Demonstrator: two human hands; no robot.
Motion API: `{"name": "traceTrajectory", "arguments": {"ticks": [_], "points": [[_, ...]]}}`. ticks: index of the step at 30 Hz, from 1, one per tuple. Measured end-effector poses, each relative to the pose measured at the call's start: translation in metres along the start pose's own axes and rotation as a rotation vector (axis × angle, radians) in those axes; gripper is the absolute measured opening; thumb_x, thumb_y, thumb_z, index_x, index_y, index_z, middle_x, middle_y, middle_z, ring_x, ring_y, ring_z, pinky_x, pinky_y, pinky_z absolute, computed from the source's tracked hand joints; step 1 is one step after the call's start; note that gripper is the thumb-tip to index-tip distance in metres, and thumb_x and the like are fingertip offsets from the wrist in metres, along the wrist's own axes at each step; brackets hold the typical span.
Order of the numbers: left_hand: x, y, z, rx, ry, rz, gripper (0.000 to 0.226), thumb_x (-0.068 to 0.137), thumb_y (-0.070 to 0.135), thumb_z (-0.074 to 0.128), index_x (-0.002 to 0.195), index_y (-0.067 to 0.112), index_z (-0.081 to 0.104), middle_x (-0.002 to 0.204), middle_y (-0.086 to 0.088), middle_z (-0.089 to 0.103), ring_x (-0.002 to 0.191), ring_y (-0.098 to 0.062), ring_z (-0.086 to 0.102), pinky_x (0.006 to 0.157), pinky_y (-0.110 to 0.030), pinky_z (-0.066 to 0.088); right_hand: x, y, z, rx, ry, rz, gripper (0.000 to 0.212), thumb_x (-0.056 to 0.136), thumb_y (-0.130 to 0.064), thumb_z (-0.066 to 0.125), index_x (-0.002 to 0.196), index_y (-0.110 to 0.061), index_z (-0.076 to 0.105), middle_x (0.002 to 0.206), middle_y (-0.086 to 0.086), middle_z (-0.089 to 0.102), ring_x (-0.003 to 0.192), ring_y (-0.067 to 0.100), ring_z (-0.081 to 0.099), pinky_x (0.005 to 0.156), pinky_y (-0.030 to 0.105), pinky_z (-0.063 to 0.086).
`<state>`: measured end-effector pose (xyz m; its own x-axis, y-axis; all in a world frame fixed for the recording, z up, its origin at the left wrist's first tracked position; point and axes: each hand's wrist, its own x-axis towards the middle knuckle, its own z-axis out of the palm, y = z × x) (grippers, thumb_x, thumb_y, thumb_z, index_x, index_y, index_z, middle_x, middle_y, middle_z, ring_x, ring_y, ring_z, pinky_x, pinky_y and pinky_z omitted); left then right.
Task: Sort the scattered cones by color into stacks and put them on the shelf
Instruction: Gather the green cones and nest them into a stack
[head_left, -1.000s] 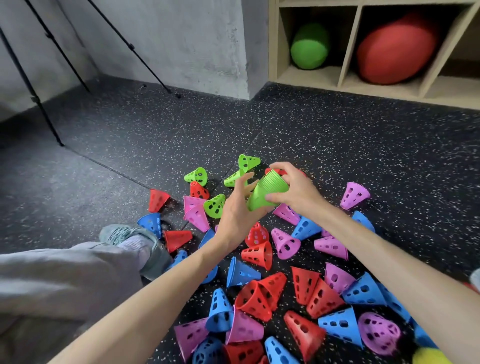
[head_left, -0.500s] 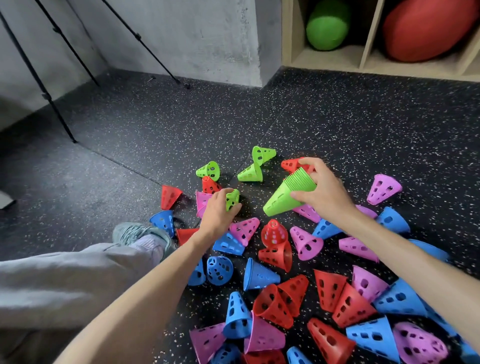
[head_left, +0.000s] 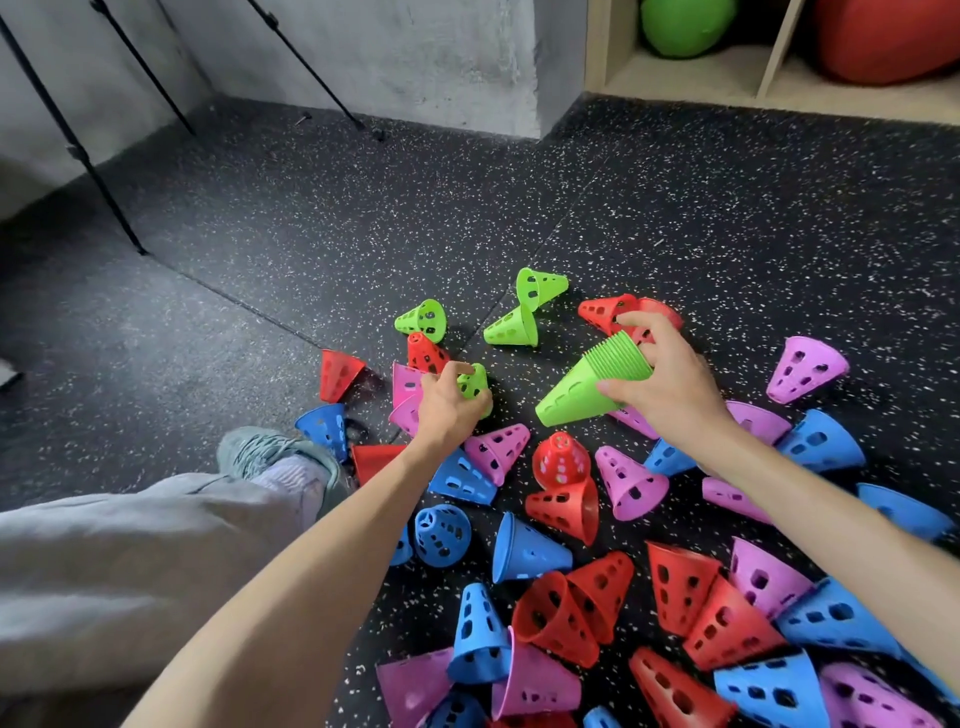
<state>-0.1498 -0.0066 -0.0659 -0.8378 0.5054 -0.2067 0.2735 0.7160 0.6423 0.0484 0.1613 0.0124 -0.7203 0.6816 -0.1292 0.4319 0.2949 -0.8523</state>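
My right hand (head_left: 670, 384) grips a stack of green cones (head_left: 587, 387) by its wide end, tip pointing down-left, just above the floor. My left hand (head_left: 449, 405) curls around a single green cone (head_left: 475, 382) lying on the floor. Three more green cones lie beyond: one at the left (head_left: 423, 319), one in the middle (head_left: 511, 327) and one behind it (head_left: 540, 286). Red, blue and pink cones lie scattered over the dark speckled floor toward me. The wooden shelf (head_left: 675, 78) stands at the top right.
My grey trouser leg and shoe (head_left: 275, 457) stretch in from the left. Black tripod legs (head_left: 104, 176) stand at the back left against the grey wall. A green ball (head_left: 685, 23) and a red ball (head_left: 893, 36) fill the shelf compartments.
My left hand left the green stack, reached left and closed around a loose green cone on the floor. The right hand kept the stack, tilting it tip-down. The view moved closer.
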Motion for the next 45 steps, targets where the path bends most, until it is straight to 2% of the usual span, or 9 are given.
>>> {"name": "traceTrajectory", "arguments": {"ticks": [6, 9, 14, 20, 26, 31, 34, 38, 45], "points": [[-0.002, 0.03, 0.021, -0.63, 0.094, -0.228, 0.069, 0.093, 0.04, 0.07, 0.149, 0.02, 0.035, 0.141, -0.003, 0.049, 0.12, -0.026, 0.059, 0.111, -0.047, 0.044, 0.005, 0.005, 0.0, 0.117, 0.091, 0.032, 0.061, 0.086, -0.01, 0.078, 0.137, -0.029, 0.049, 0.148, 0.003, 0.052, 0.139, 0.02, 0.046, 0.089, 0.012, 0.048], [-0.013, 0.059, 0.037, -0.956, -0.005, -0.313, 0.072, 0.096, 0.038, 0.067, 0.153, 0.016, 0.03, 0.142, -0.004, 0.045, 0.114, -0.023, 0.062, 0.112, -0.043, 0.045, 0.008, 0.001, -0.001, 0.118, 0.191, 0.037, 0.058, 0.082, -0.018, 0.08, 0.127, -0.04, 0.051, 0.134, -0.003, 0.062, 0.127, 0.023, 0.058, 0.104, 0.046, 0.049], [-0.032, 0.094, 0.058, -1.163, -0.179, -0.262, 0.069, 0.094, 0.036, 0.069, 0.151, 0.027, 0.031, 0.131, -0.014, 0.061, 0.112, -0.03, 0.068, 0.114, -0.047, 0.044, 0.007, -0.003, -0.01, 0.12, 0.304, 0.071, 0.054, 0.079, -0.026, 0.081, 0.12, -0.044, 0.05, 0.118, -0.007, 0.068, 0.111, 0.024, 0.064, 0.094, 0.05, 0.053], [-0.049, 0.107, 0.071, -0.986, -0.23, -0.052, 0.091, 0.079, 0.047, 0.083, 0.148, 0.054, 0.024, 0.141, -0.017, 0.054, 0.113, -0.026, 0.068, 0.099, -0.034, 0.055, 0.001, 0.007, -0.024, 0.178, 0.278, 0.064, 0.051, 0.087, -0.019, 0.079, 0.126, -0.037, 0.052, 0.115, -0.016, 0.055, 0.106, 0.01, 0.054, 0.084, 0.031, 0.044], [-0.057, 0.107, 0.073, -0.921, -0.149, 0.096, 0.053, 0.086, 0.037, 0.081, 0.131, 0.03, 0.054, 0.116, -0.018, 0.068, 0.108, -0.04, 0.068, 0.094, -0.051, 0.058, -0.007, 0.01, -0.027, 0.241, 0.243, 0.063, 0.053, 0.086, -0.019, 0.079, 0.11, -0.056, 0.05, 0.124, -0.007, 0.068, 0.117, 0.017, 0.065, 0.101, 0.046, 0.053], [-0.054, 0.106, 0.074, -0.865, -0.14, 0.174, 0.042, 0.088, 0.036, 0.078, 0.124, 0.027, 0.059, 0.104, -0.012, 0.073, 0.097, -0.037, 0.072, 0.09, -0.055, 0.059, -0.003, 0.012, -0.028, 0.286, 0.184, 0.024, 0.052, 0.087, -0.016, 0.079, 0.122, -0.042, 0.05, 0.125, -0.006, 0.065, 0.107, 0.008, 0.065, 0.088, 0.028, 0.055], [-0.045, 0.104, 0.067, -0.751, -0.141, 0.295, 0.036, 0.096, 0.023, 0.072, 0.128, 0.017, 0.058, 0.082, 0.003, 0.067, 0.071, -0.014, 0.063, 0.066, -0.036, 0.056, -0.001, 0.012, -0.027, 0.314, 0.187, 0.013, 0.055, 0.087, -0.008, 0.078, 0.122, -0.038, 0.049, 0.118, -0.009, 0.06, 0.087, -0.007, 0.063, 0.065, 0.009, 0.05], [-0.017, 0.098, 0.049, -0.469, -0.127, 0.376, 0.026, 0.103, 0.031, 0.06, 0.125, 0.02, 0.066, 0.08, 0.005, 0.066, 0.052, -0.001, 0.045, 0.05, -0.02, 0.035, 0.008, 0.017, -0.022, 0.33, 0.248, 0.004, 0.056, 0.086, -0.008, 0.077, 0.117, -0.045, 0.049, 0.118, -0.011, 0.061, 0.094, 0.001, 0.061, 0.071, 0.018, 0.05], [0.06, 0.061, 0.029, -0.036, 0.094, 0.346, 0.052, 0.091, 0.036, 0.075, 0.137, 0.02, 0.057, 0.133, 0.0, 0.061, 0.124, -0.017, 0.055, 0.108, -0.038, 0.044, 0.03, 0.032, -0.015, 0.325, 0.262, 0.034, 0.055, 0.086, -0.011, 0.078, 0.12, -0.043, 0.049, 0.126, -0.013, 0.058, 0.11, 0.008, 0.057, 0.081, 0.021, 0.045]]}}
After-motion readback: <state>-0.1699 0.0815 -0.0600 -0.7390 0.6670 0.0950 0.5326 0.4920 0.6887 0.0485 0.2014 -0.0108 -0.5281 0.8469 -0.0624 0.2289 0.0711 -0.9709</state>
